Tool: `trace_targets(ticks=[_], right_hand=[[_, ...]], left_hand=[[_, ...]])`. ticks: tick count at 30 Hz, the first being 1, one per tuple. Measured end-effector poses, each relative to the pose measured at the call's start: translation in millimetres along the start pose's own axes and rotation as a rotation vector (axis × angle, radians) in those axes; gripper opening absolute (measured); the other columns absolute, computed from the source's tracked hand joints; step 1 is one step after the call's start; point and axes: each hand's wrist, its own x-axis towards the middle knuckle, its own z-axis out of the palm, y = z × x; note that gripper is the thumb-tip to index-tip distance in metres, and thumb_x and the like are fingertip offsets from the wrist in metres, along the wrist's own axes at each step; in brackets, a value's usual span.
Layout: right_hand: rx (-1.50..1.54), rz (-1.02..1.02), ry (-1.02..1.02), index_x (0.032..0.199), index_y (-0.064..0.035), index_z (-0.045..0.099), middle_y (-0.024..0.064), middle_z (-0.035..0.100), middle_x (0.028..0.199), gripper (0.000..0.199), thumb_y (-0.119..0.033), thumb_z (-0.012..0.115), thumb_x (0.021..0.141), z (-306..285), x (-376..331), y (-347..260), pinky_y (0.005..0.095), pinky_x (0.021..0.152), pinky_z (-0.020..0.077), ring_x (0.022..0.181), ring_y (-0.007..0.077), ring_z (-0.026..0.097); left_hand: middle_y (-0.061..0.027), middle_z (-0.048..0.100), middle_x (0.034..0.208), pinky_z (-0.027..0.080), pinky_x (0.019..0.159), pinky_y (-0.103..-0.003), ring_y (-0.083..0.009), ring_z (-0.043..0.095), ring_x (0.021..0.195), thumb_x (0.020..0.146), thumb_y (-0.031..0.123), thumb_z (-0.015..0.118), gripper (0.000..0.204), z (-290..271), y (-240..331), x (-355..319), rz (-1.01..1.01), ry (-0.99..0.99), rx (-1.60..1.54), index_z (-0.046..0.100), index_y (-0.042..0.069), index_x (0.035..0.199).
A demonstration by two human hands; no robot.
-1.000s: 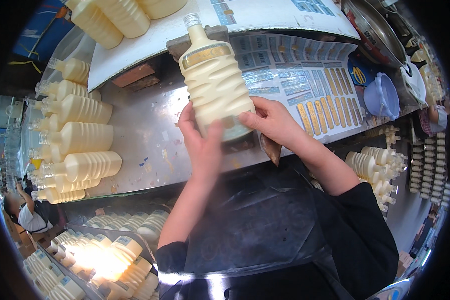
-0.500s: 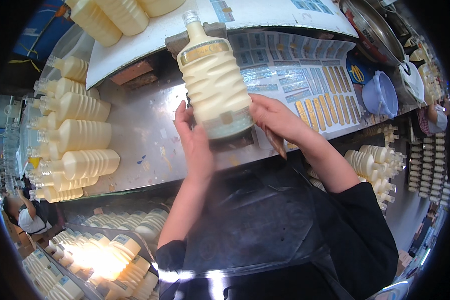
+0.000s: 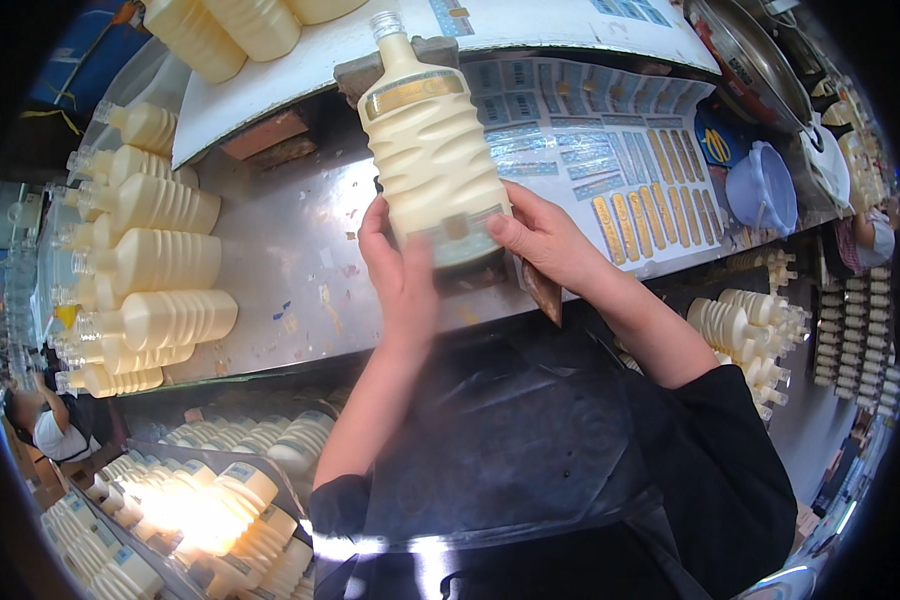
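Head view: hands (image 3: 470,255) grip cream ribbed bottle (image 3: 432,150).

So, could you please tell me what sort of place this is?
Probably a bottling or labelling workshop: both hands hold a ribbed cream bottle over a metal bench, beside sheets of labels and rows of like bottles.

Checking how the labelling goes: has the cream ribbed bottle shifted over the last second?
Yes. The cream ribbed bottle has slid a little toward the far edge of the steel bench, its neck now over the white board.
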Motion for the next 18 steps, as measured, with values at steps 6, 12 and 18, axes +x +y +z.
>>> trace_targets(ticks=[6,12,18], right_hand=[[-0.057,0.068,-0.059,0.150,0.0012,0.045,0.0075,0.060,0.135,0.060,-0.037,0.060,0.106,-5.0,-2.6,-14.4,0.0318,0.106,0.0446,0.123,0.0134,0.055],[-0.096,0.080,-0.006,0.149,0.0009,0.046,0.0076,0.061,0.132,0.060,-0.038,0.060,0.106,-0.4,-2.4,-10.6,0.0316,0.105,0.0453,0.121,0.0132,0.055],[-0.116,0.021,0.023,0.146,0.0013,0.048,0.0113,0.063,0.132,0.058,-0.037,0.062,0.104,2.7,-1.5,-1.1,0.0334,0.105,0.0458,0.120,0.0157,0.058]], left_hand=[[-0.0199,0.039,0.150,0.028,0.119,-0.039,-0.0271,0.038,0.140,0.103,0.033,0.056,0.068,-2.9,3.3,0.8,-0.043,0.007,-0.078,0.028,-0.005,0.152],[-0.0173,0.039,0.148,0.031,0.118,-0.040,-0.0264,0.040,0.137,0.095,0.040,0.068,0.083,1.4,9.9,1.4,-0.073,0.008,-0.065,0.025,-0.001,0.153],[-0.0217,0.038,0.145,0.036,0.115,-0.044,-0.0319,0.042,0.137,0.080,0.031,0.081,0.094,1.8,9.3,2.5,-0.103,0.032,-0.022,0.030,-0.006,0.149]])
